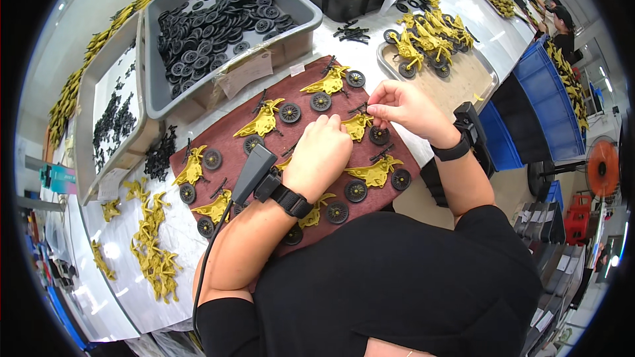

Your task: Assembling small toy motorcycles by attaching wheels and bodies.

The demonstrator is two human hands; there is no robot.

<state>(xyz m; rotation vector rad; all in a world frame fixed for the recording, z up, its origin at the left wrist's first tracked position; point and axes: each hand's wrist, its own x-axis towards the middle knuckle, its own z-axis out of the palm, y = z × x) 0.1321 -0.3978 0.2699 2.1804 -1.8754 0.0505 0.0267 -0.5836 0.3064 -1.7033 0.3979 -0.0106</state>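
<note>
Head view shows the yellow frame (358,125) on the maroon mat (218,133), lying between both hands: left hand (319,156) curled just beside it, right hand (403,106) pinching a small black piece above.

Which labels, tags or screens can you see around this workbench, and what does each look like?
Paper tag: pale beige rectangle hanging on the front of the grey bin of black wheels.
Small white slip: lying on the table beside that tag.
White card: below the grey tray of small black parts, at the left.
No screen is clearly visible.
</note>
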